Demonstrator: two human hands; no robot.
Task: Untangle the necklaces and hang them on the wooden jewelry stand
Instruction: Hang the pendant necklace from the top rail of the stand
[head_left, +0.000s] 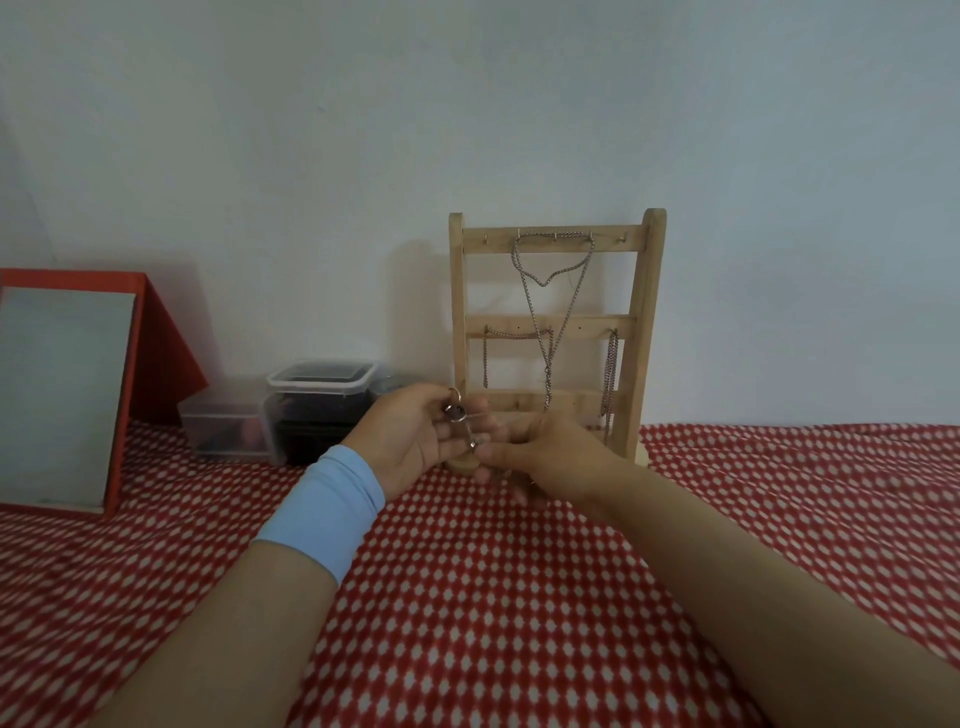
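At centre frame, a person's two hands meet low in front of the wooden jewelry stand (644, 312), working a short necklace (470, 428) strung between them. The left hand (410, 436), banded at the wrist by a pale blue cuff (324, 509), curls its fingers round the upper end, where small metal rings cluster. The right hand (550, 457) pinches the lower end between thumb and fingertips, its other fingers folded under.

The stand rises against a plain white wall (311, 130) – a ladder-shaped frame of light, unfinished wood, its right post running close to the hands. Fine metal chains already hang from it: one long chain (544, 283) off the top rail, a draped chain (519, 334) and a bunched chain (612, 364) off the middle rail.

A red cloth (519, 597) dotted with white diamonds spreads widest at lower centre and right. At left, the room narrows – a red-framed mirror (62, 395) leans there, with clear plastic tubs (322, 382) just beside the left hand.
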